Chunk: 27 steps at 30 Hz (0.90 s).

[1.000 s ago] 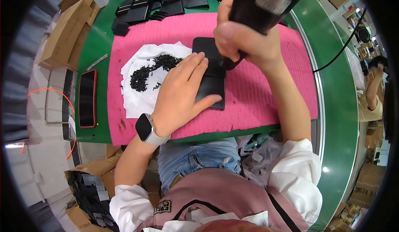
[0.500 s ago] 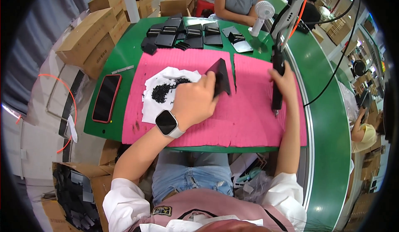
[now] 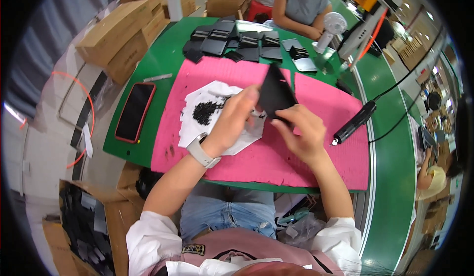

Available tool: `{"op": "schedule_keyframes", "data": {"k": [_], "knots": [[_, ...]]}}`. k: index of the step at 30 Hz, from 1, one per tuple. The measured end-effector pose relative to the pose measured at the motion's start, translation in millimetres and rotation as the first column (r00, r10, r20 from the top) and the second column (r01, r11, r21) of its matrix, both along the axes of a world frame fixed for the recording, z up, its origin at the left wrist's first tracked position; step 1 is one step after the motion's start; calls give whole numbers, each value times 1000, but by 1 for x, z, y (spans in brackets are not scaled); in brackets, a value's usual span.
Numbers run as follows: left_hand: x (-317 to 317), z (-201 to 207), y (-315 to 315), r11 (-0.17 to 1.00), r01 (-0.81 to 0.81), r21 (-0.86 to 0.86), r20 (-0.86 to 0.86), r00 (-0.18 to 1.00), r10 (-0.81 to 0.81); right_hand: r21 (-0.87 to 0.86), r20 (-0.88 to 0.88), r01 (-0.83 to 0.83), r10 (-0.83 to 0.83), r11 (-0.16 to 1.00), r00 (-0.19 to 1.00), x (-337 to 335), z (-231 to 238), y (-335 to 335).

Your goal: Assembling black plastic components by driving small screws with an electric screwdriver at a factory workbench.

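A flat black plate-like part (image 3: 274, 94) is held up between my hands, tilted above the pink mat (image 3: 237, 169). My left hand (image 3: 236, 113), with a watch at the wrist, grips its left edge. My right hand (image 3: 303, 130) pinches its lower right corner between thumb and fingers. Under my left hand lies a white sheet (image 3: 190, 135) bearing a heap of small black screws (image 3: 204, 112). To the right of my right hand, a black electric screwdriver (image 3: 356, 122) on a cable lies slanted over the mat's right side.
Several black stand-like parts (image 3: 217, 36) are grouped at the table's far edge, beside a white handheld fan (image 3: 332, 31). A red-cased phone (image 3: 135, 112) lies at left. Across the table sits a person (image 3: 302, 6). Cartons (image 3: 113, 34) are stacked at left.
My right hand has let go of the screwdriver, now tilted on the right, and has taken hold of the black part. My left hand has turned that part and raised it slightly rightward.
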<state>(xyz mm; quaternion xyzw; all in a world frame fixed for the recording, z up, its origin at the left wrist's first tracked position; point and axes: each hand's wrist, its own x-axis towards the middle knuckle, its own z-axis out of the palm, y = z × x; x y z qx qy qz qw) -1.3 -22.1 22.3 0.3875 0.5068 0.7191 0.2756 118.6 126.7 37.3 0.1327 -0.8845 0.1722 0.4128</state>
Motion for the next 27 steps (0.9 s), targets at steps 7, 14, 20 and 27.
{"op": "schedule_keyframes", "data": {"k": [7, 14, 20, 27], "knots": [[11, 7, 4, 980, 104, 170, 93, 988, -121, -820, 103, -177, 444, 544, 890, 15, 3, -4], [18, 21, -68, 881, -433, 190, -346, 810, 473, -824, 160, -301, 706, 480, 689, 7, 9, -15], [14, -48, -266, 186, -982, -36, -47, 187, 981, -738, 553, 230, 372, 635, 746, 0, 0, -2], [310, -233, -755, -963, -34, -268, -950, -156, 270, -262, 389, 90, 20, 961, 921, -108, -2, 33]]}}
